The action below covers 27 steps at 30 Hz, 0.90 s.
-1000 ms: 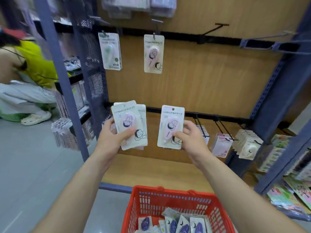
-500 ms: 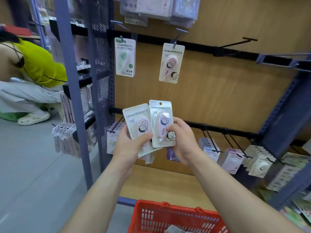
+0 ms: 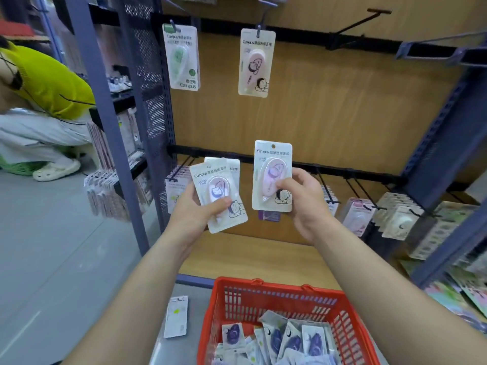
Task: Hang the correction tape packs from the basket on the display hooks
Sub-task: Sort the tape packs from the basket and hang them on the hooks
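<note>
My left hand (image 3: 196, 210) grips a small stack of pink correction tape packs (image 3: 216, 192), tilted to the right. My right hand (image 3: 303, 197) pinches a single pink pack (image 3: 271, 164) upright, in front of the lower hook rail. On the upper rail one pink pack (image 3: 255, 63) hangs from a hook (image 3: 262, 15), with a green pack (image 3: 181, 57) hanging to its left. Further right an empty hook (image 3: 365, 18) sticks out. The red basket (image 3: 274, 296) at the bottom holds several purple packs (image 3: 276, 341).
The lower rail's hooks carry several other packs (image 3: 395, 219) at the right and more at the left (image 3: 175, 188). A loose pack (image 3: 176, 316) lies on the floor left of the basket. A crouching person (image 3: 39, 101) in a yellow top is at far left. Blue shelf posts (image 3: 105, 114) frame the panel.
My right hand has moved its single pack to the right, away from the stack in my left hand. The view has tilted down, so the basket's contents show again.
</note>
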Each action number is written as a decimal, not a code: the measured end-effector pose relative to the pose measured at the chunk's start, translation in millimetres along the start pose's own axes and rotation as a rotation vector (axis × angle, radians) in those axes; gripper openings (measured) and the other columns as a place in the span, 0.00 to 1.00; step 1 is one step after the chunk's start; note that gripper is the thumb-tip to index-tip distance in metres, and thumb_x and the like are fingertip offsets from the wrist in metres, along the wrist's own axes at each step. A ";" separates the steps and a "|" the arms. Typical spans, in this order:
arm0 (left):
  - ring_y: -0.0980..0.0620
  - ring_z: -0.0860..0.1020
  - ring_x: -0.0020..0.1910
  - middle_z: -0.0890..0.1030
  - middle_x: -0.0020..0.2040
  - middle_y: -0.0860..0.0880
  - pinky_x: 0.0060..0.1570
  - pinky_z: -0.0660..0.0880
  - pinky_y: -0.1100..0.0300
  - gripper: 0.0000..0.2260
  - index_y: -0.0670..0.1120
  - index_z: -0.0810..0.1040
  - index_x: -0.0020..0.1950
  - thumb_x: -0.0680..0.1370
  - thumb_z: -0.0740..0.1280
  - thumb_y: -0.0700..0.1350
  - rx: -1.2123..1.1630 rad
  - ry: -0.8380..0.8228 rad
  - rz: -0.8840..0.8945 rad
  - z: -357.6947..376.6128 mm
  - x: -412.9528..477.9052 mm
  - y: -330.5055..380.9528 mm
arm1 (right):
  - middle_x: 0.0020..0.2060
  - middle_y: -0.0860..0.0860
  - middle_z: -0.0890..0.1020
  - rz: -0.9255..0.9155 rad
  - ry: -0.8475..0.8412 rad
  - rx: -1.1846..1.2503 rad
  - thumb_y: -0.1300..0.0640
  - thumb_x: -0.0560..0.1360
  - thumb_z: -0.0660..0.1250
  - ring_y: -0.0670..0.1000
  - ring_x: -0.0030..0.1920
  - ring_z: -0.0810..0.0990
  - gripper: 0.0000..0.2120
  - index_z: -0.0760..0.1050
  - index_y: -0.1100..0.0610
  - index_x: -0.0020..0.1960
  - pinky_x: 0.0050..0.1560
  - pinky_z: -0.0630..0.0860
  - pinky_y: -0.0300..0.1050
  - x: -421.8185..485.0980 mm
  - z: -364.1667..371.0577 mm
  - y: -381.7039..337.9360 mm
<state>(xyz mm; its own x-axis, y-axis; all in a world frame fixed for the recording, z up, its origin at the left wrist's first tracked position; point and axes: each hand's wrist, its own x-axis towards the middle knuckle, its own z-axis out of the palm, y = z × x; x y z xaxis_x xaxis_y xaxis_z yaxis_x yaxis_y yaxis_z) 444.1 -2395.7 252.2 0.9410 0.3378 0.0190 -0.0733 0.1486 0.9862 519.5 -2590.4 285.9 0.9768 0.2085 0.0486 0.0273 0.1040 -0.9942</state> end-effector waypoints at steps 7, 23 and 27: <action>0.51 0.86 0.52 0.87 0.52 0.54 0.51 0.82 0.50 0.18 0.54 0.79 0.58 0.74 0.77 0.37 0.029 0.091 0.099 -15.4 14.1 21.1 | 0.45 0.46 0.88 -0.176 0.072 -0.023 0.67 0.75 0.69 0.50 0.47 0.87 0.14 0.77 0.57 0.59 0.46 0.82 0.48 37.8 18.7 -57.4; 0.50 0.86 0.52 0.87 0.53 0.54 0.51 0.83 0.47 0.20 0.53 0.78 0.60 0.73 0.78 0.37 -0.001 0.122 0.190 -33.0 49.2 35.5 | 0.51 0.46 0.85 -0.383 0.127 -0.112 0.59 0.78 0.65 0.51 0.45 0.87 0.16 0.76 0.50 0.65 0.35 0.81 0.44 144.1 80.2 -133.8; 0.49 0.85 0.54 0.86 0.55 0.52 0.54 0.82 0.44 0.22 0.53 0.78 0.63 0.73 0.78 0.37 -0.013 0.110 0.195 -33.1 50.7 35.3 | 0.53 0.46 0.84 -0.384 0.169 -0.145 0.57 0.80 0.66 0.51 0.46 0.87 0.17 0.74 0.50 0.68 0.34 0.81 0.43 153.4 77.2 -127.0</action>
<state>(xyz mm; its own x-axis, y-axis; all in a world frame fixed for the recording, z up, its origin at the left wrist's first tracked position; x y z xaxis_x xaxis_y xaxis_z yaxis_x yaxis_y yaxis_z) 478.3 -2342.6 282.5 0.8668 0.4608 0.1908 -0.2555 0.0817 0.9633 649.5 -2496.5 427.0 0.9108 0.0186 0.4125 0.4125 0.0028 -0.9110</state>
